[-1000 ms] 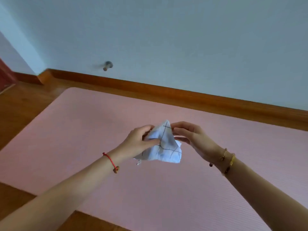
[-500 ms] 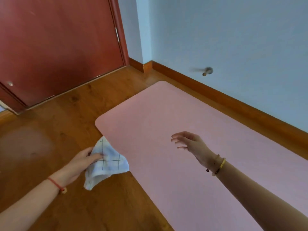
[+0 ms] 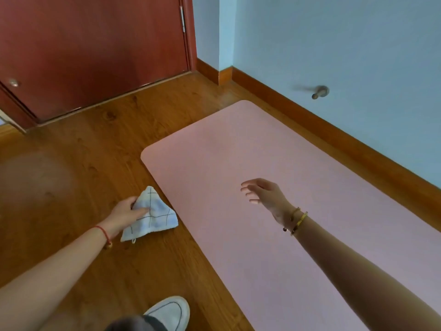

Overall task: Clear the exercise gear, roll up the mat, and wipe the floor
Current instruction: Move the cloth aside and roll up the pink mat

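So the left hand (image 3: pixel 124 212) pinched the limp cloth (image 3: pixel 152 215) beside the mat (image 3: pixel 238 163) (thin, floppy; best lifted by its short edge), right hand (image 3: pixel 265 193) spread empty above it.

No legible text or labels

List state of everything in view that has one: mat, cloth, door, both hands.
mat: unrolled, flat on the wood floor, nothing on it
cloth: bunched, held low over the floor beside the mat; contact with the floor unclear
door: closed
left hand: gripping the cloth
right hand: open, empty, fingers spread above the mat
shoe: on the floor at bottom edge
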### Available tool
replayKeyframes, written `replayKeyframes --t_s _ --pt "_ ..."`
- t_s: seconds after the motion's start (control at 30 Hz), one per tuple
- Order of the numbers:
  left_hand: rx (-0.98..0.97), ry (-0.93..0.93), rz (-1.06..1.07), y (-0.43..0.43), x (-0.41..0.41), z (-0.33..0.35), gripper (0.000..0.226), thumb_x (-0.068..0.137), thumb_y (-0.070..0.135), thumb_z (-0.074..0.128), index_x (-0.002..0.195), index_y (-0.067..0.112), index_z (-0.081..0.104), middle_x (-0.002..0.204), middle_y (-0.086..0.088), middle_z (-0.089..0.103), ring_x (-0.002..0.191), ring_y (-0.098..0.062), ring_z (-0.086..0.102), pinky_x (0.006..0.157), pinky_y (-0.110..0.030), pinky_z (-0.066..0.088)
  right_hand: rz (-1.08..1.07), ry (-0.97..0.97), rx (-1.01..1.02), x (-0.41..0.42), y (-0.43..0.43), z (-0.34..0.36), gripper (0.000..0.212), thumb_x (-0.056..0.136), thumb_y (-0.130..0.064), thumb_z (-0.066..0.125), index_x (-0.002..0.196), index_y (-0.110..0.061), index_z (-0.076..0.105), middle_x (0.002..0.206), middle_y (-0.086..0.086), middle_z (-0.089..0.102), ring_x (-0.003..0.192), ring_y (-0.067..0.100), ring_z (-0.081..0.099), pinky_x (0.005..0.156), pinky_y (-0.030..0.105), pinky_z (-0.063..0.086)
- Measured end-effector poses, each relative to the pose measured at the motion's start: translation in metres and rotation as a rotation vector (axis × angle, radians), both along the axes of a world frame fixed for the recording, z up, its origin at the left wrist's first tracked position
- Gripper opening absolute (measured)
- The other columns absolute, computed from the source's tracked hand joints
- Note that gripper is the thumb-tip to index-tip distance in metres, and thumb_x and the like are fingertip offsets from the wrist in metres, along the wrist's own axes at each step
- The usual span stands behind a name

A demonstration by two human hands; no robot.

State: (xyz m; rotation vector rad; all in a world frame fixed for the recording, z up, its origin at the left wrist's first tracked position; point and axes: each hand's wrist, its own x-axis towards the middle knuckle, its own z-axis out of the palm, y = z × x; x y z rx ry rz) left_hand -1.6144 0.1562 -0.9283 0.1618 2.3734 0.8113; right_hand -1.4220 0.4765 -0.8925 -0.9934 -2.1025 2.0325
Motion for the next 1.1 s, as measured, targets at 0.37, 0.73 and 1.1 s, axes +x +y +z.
replayKeyframes --t_s 0.37,0.73,1.1 --pt "0.049 0.084 -0.051 0.003 -0.035 -0.004 0.05 0.092 0.014 0.067 0.14 0.012 0.051 0.136 -0.008 0.058 0.124 -0.021 0.054 0.098 -0.037 0.048 0.034 -0.03 0.066 -0.046 -0.021 -0.011 0.022 0.096 -0.009 0.051 0.103 -0.013 0.071 0.098 0.001 0.072 0.094 0.017 0.065 0.08 0.025 0.053" --pt "0.09 0.268 -0.167 0.059 -0.159 0.017 0.058 0.095 0.02 0.065 0.148 0.015 0.041 0.148 -0.007 0.049 0.136 -0.023 0.047 0.103 -0.037 0.044 0.064 -0.073 0.235 -0.188 -0.015 -0.02 0.025 0.092 -0.012 0.052 0.107 -0.017 0.071 0.11 0.001 0.071 0.104 0.023 0.065 0.094 0.039 0.055" --pt "-0.072 0.191 -0.197 0.093 -0.235 -0.063 0.066 0.097 0.02 0.062 0.153 0.008 0.03 0.157 -0.015 0.038 0.146 -0.032 0.035 0.119 -0.044 0.032 0.192 -0.177 0.395 -0.311 -0.014 -0.064 0.044 0.097 -0.016 0.047 0.141 -0.024 0.05 0.145 0.001 0.051 0.123 0.019 0.054 0.084 0.022 0.038"
